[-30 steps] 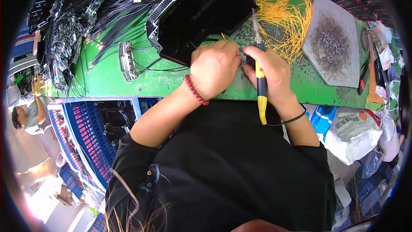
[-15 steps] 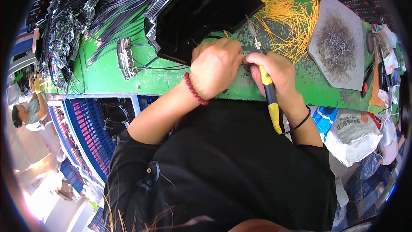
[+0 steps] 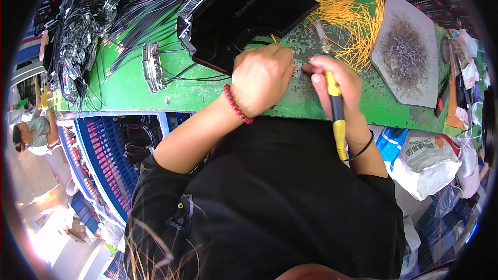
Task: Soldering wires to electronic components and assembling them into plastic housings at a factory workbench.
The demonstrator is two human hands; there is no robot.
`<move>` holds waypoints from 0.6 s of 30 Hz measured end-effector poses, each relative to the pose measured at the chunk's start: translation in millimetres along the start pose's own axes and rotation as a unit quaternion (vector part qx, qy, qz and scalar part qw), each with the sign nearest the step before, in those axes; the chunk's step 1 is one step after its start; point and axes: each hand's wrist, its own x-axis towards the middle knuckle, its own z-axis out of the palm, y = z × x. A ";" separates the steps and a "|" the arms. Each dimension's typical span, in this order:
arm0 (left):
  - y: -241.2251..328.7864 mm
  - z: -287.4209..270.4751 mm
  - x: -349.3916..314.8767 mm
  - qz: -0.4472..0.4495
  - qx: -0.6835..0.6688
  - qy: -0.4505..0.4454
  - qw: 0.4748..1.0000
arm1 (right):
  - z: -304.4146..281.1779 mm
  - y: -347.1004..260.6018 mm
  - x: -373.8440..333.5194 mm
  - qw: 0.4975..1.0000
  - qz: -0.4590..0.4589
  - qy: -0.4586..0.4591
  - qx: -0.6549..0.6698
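Rightward from the left hand (image 3: pixel 263 78) I've drawn the right hand (image 3: pixel 343 82), which holds a soldering iron (image 3: pixel 337 109); whether the left grips the small silvery piece (image 3: pixel 298 68) at its fingertips, I can't tell. Beyond, a glossy black housing (image 3: pixel 244 15) crowds the scuffed green desk (image 3: pixel 202 93), near thin yellow wires (image 3: pixel 358 26) and a speckled slab (image 3: pixel 384 62).

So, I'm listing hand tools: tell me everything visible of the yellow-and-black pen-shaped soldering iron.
The yellow-and-black pen-shaped soldering iron has a plastic-looking handle: yellow collar, black middle, tapering yellow tail. Its slim, metallic-looking shaft is blurred, so whether the tip touches anything can't be told. It slants in the right hand, across the front edge of the green worktop, shaft pointing away from the wearer, near loose thin yellow wires. A thin dark cord leaves its tail toward the right wrist.
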 end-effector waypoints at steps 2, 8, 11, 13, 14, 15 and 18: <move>-1.1 1.0 0.7 0.004 -0.004 -0.003 1.000 | -4.5 -0.9 -5.1 0.994 0.067 0.029 0.077; -1.6 0.6 1.1 0.016 -0.002 0.006 1.000 | -40.3 -13.5 -13.3 0.984 0.130 0.048 0.114; -0.5 1.2 0.6 0.012 -0.002 0.014 1.000 | -37.9 -10.8 -23.1 0.958 0.195 0.073 0.195; -1.8 1.0 0.8 0.010 -0.003 0.011 1.000 | -37.6 -5.8 -26.3 0.963 0.204 0.033 0.174; -1.6 1.3 1.3 0.011 -0.002 0.012 1.000 | -37.0 -4.4 -30.8 0.953 0.232 0.030 0.194; -1.2 1.5 0.6 0.010 0.000 0.008 1.000 | -36.8 -3.3 -31.8 0.952 0.231 0.029 0.197; -1.0 1.3 0.4 0.010 0.003 0.007 1.000 | -36.3 -3.9 -29.1 0.951 0.240 0.010 0.197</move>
